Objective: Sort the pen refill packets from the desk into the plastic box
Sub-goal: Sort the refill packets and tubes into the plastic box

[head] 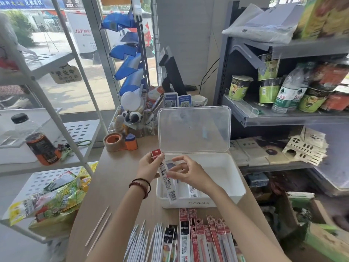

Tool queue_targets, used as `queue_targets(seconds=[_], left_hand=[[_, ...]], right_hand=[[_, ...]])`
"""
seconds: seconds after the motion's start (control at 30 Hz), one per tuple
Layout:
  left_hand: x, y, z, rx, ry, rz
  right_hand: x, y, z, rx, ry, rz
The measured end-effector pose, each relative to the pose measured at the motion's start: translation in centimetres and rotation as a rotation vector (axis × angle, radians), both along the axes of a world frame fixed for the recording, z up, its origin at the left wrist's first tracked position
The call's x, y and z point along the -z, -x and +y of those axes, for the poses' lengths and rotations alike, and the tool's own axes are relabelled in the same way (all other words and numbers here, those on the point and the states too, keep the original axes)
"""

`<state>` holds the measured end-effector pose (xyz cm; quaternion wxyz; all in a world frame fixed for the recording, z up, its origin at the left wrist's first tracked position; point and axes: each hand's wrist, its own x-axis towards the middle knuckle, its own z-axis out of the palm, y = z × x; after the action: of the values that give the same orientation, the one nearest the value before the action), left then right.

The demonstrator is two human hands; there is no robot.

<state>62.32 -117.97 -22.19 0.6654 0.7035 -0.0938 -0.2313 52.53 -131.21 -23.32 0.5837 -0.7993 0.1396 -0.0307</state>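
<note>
Over the plastic box [238, 188], left grip [149, 167] clamps a refill packet [171, 191]; right grip [187, 173] touches it, hold unclear.

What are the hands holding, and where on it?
A red-topped pen refill packet. The left hand grips it near the top; the right hand touches its middle, but whether it pinches is unclear.
</note>
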Motion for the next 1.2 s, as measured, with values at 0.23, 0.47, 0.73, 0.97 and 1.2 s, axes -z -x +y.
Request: queue_targets(seconds=[0.23, 0.47, 0.73, 0.97, 1.2], left_hand=[[0.2, 1.1, -1.9, 0.058, -0.126, -0.216], [0.6, 1.0, -2.1, 0.097, -0.236, -0.473], [0.2, 1.3, -1.8, 0.085, -0.420, -0.677], [2.3, 1.9, 1.4, 0.175, -0.819, -1.011], [3.3, 2.6, 2.7, 0.226, -0.878, -1.011]], right_hand=[[1.1, 2.3, -0.4, 0.074, 0.028, -0.043], [1.3, 2.8, -0.6, 0.072, 0.024, -0.017], [2.0, 2.2, 0.4, 0.165, -0.002, -0.032], [3.2, 0.5, -2.4, 0.367, 0.013, -0.019], [5.8, -1.3, -3.2, 0.424, 0.210, 0.180]])
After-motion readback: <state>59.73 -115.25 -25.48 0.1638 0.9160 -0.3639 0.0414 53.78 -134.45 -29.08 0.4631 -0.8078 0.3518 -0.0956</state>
